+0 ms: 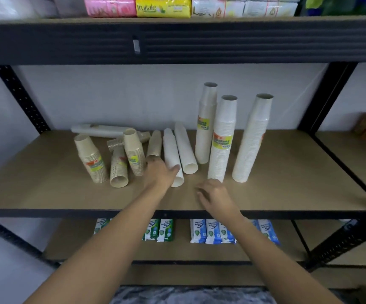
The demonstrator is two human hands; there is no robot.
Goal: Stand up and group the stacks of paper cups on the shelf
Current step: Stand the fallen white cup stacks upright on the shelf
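Left hand (160,172), open, touches the fallen white stack (172,155), axis toward 12 o'clock; right hand (216,195) empty, loosely curled, farther.

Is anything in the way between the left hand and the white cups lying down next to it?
No. The left hand is already at the nearer lying white stack, fingers against its open end. Nothing sits between them. The second lying white stack lies just beside it, toward the standing white stacks.
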